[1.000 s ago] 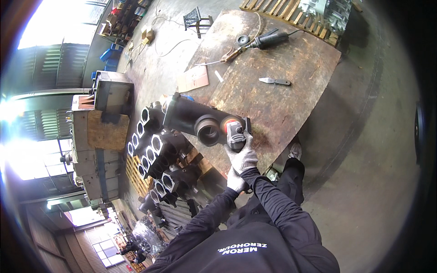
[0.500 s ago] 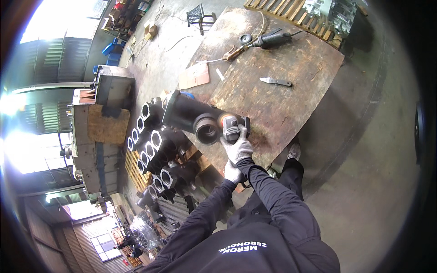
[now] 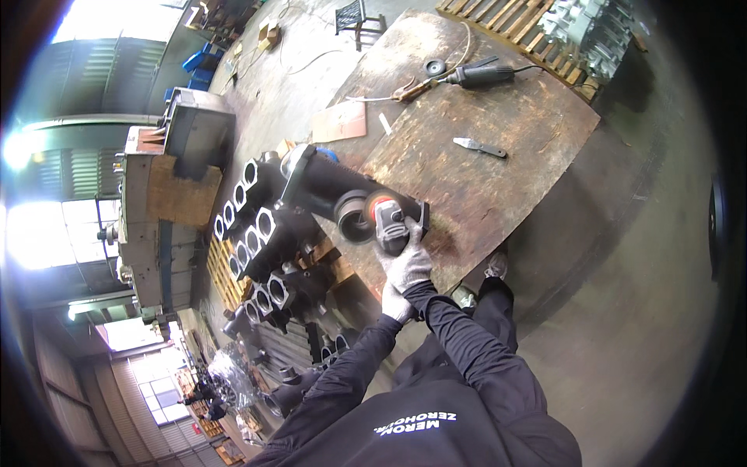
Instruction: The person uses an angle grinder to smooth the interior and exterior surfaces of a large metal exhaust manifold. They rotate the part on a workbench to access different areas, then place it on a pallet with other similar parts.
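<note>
Both my hands, in pale work gloves, are closed round an angle grinder [image 3: 391, 221] with a grey head and an orange-red disc area. My right hand [image 3: 412, 267] wraps the tool just behind its head. Closer to my body, my left hand [image 3: 395, 303] grips the rear part, mostly hidden by the right hand and sleeve. The grinder's disc side lies against a black pipe casting [image 3: 323, 177] on the worktable, right beside its round, open side branch [image 3: 355, 217]. A flange stands at the casting's far left end. The exact contact is hidden under the tool.
The worn worktable [image 3: 482, 117] carries a putty knife [image 3: 480, 147], a second power tool [image 3: 484, 73], a loose disc [image 3: 435, 68], a clamp with cable [image 3: 412, 91] and cardboard [image 3: 340, 122]. Several black castings [image 3: 268, 241] stand on a pallet at left. A wooden pallet [image 3: 498, 29] borders the far edge.
The view has shifted slightly. The grinder has tilted and moved a little along the casting beside the side branch. Both hands keep their hold on it.
</note>
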### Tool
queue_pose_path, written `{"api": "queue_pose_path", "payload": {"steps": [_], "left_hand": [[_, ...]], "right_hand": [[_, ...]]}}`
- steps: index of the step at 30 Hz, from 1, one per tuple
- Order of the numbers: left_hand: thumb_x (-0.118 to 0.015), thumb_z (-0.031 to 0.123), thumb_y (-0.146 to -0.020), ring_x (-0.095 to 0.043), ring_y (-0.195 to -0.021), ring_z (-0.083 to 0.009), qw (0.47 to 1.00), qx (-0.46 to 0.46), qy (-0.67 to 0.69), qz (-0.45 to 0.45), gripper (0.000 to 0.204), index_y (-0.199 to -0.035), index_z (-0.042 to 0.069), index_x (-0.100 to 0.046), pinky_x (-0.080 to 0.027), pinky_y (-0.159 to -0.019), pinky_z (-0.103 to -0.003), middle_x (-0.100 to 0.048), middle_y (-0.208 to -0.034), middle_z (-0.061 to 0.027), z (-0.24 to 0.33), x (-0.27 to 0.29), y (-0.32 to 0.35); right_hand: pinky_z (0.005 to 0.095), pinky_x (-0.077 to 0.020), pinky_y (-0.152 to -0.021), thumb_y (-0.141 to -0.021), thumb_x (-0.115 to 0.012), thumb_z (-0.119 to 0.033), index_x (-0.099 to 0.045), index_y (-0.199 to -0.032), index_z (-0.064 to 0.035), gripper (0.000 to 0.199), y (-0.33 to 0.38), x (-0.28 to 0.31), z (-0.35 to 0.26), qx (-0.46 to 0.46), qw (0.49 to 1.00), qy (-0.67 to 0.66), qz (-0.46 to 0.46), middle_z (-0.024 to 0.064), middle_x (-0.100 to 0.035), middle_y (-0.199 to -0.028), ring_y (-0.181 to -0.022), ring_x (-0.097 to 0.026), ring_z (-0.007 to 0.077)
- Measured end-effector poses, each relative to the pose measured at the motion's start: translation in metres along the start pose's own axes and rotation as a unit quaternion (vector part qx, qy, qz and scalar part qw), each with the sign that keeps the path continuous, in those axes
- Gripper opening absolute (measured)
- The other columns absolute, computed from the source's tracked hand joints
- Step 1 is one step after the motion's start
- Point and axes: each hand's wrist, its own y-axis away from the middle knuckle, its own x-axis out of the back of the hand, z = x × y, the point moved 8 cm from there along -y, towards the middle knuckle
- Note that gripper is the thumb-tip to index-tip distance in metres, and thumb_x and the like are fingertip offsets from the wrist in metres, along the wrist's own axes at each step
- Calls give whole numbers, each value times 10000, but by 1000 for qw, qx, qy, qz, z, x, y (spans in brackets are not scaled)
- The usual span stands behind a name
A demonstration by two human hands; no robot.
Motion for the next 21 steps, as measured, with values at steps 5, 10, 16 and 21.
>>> {"api": "queue_pose_path", "payload": {"steps": [5,10,16,21], "left_hand": [[-552,161,-1002,-582,-1190,-197,842,-75,-525,95,422,-1388,17,-464,-466,-1026,-340,-610,-1296,-105,10,8,2],[-741,109,-873,-624,-1108,-186,911,-78,-379,142,555,-1343,-10,-472,-498,-960,-325,-643,-1239,-114,4,34,-13],[-586,70,-980,-606,-1146,-193,918,-47,-365,149,436,-1387,20,-437,-506,-977,-351,-595,-1309,-113,4,34,-18],[-404,173,-1062,-570,-1226,-245,900,-61,-400,162,389,-1429,51,-448,-460,-1059,-420,-576,-1365,-122,-18,2,-2]], "right_hand": [[533,-556,-686,-746,-834,-464,-333,-1413,-203,874,-4,5,14,-80,996,30,2,252,-705,-881,-779,-703,446],[532,-549,-720,-763,-796,-530,-309,-1427,-206,885,-13,-9,25,-105,989,85,-61,260,-706,-877,-795,-700,463],[529,-543,-784,-769,-792,-533,-295,-1438,-152,916,-22,-19,31,-125,984,83,-96,295,-694,-958,-883,-689,475],[512,-552,-703,-777,-790,-493,-358,-1408,-166,831,-21,7,16,-56,990,92,-88,245,-704,-871,-802,-702,438]]}}
